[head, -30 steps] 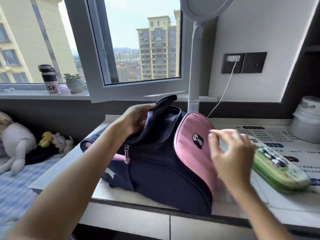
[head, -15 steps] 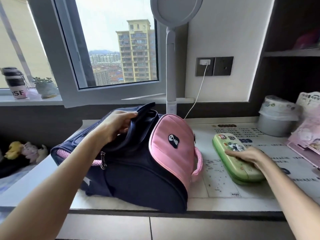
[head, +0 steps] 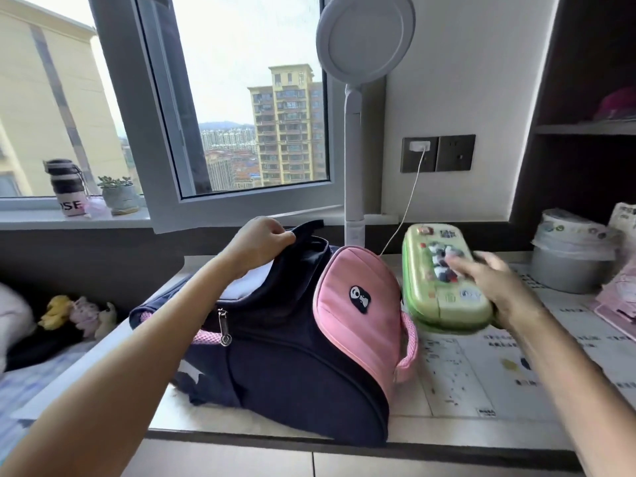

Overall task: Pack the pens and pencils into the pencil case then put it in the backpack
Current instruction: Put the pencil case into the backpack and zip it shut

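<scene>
The navy-and-pink backpack [head: 292, 373] lies at the near edge of the bench [head: 464, 390], and your left hand [head: 258, 244] has its fingers [head: 280, 235] clenched on the open top flap. Just to its right, your right hand [head: 499, 287] grasps the green pencil case [head: 437, 280], far end tipped up, with the white lamp [head: 354, 166] beyond.

Two grips are in view. The left grip [head: 258, 246] holds the one backpack [head: 292, 366], and the right grip [head: 495, 287] holds the one pencil case [head: 426, 304]. Beyond the right grip are one lamp [head: 361, 39] and two socket plates [head: 454, 153], one with a single charger [head: 420, 145] and one cable [head: 409, 201]. Right of that grip is one grey tub [head: 568, 266]. Beyond the left grip, the sill [head: 69, 220] carries one bottle [head: 67, 187] and one potted plant [head: 118, 197]. Left of it are three small plush toys [head: 84, 315].
</scene>
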Demonstrator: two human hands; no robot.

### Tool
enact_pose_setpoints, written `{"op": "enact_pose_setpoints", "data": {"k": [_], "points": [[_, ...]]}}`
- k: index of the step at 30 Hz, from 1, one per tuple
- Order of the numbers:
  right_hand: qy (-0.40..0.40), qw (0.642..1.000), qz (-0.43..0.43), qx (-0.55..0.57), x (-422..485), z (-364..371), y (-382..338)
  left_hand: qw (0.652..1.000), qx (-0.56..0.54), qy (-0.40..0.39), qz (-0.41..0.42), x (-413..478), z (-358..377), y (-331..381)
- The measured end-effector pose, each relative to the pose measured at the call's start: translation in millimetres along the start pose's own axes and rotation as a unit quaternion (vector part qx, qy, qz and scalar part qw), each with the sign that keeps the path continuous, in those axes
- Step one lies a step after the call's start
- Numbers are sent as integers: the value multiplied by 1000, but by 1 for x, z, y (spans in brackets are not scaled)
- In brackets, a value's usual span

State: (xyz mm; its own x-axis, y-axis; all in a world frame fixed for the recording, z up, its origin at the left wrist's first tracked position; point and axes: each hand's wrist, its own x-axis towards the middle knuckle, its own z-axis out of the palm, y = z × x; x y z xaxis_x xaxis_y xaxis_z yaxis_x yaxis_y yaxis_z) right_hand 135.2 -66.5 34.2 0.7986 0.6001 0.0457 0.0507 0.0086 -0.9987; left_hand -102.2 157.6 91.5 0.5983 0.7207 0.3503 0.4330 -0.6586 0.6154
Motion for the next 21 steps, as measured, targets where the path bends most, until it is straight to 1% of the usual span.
{"op": "enact_pose_setpoints", "data": {"k": [2, 4, 6, 7, 9, 10, 13, 15, 16, 17, 18, 21], "points": [[-89, 991, 5, 98, -13, 20, -27, 1000, -4, 11, -4, 5, -10, 1], [-177, 971, 56, 151, -21, 44, -48, 1000, -21, 17, -13, 10, -19, 2], [-234, 958, 107, 129, -27, 71, -59, 999, -47, 12, -18, 10, -23, 4], [-253, 954, 117, 110, -26, 86, -60, 998, -54, 9, -15, 10, -25, 5], [-249, 958, 108, 93, -24, 117, -61, 998, -67, -1, -6, 8, -27, 9], [-224, 967, 90, 79, -21, 133, -59, 997, -73, -5, -2, 7, -27, 11], [-115, 992, 42, 18, -6, 179, -46, 998, -68, -4, 2, 7, -26, 14], [-52, 997, 12, -62, -13, 200, -37, 998, -66, -1, 2, 7, -23, 15], [-44, 996, -3, -81, -24, 206, -38, 998, -67, -1, 3, 8, -21, 15], [-52, 994, -23, -94, -27, 211, -35, 998, -66, -2, 7, 10, -21, 14], [-84, 991, -39, -99, -32, 210, -33, 998, -62, -3, 10, 9, -20, 14], [-211, 965, -99, -117, -38, 191, -19, 998, -59, -4, 22, 11, -21, 10]]}}
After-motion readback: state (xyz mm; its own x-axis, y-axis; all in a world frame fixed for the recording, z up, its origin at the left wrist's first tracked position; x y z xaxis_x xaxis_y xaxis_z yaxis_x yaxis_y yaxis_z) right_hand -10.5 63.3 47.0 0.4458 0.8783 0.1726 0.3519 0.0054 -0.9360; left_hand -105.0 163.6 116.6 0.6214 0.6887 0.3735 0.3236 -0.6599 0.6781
